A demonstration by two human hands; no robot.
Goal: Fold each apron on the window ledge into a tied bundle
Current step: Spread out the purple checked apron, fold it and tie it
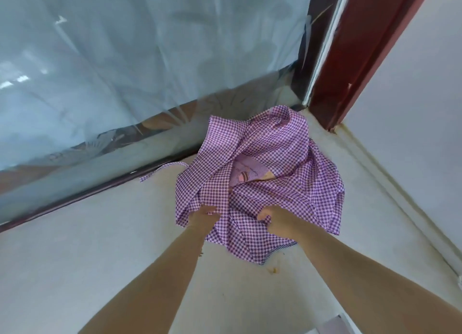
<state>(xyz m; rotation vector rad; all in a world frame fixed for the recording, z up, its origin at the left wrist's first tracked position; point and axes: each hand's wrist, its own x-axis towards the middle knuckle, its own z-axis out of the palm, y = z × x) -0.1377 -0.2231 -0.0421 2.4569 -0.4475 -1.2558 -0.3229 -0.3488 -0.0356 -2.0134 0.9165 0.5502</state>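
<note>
A purple and white checked apron (280, 183) lies crumpled in a heap on the pale window ledge (100, 233), in the corner by the window. A pink printed patch shows in a gap in its middle. One thin apron strap (165, 168) trails to the left across the ledge. My left hand (202, 217) grips the cloth at the heap's near left edge, fingers tucked into the fabric. My right hand (277, 221) grips a bunch of cloth at the near middle, fingers curled. A dark striped hem shows at the apron's near edge.
A frosted window pane (125, 71) with a leaf pattern runs along the ledge's far side. A dark red frame post (355, 58) stands at the corner, and a white wall (412, 108) closes the right side. Small yellowish crumbs (273, 270) lie on the ledge near the apron.
</note>
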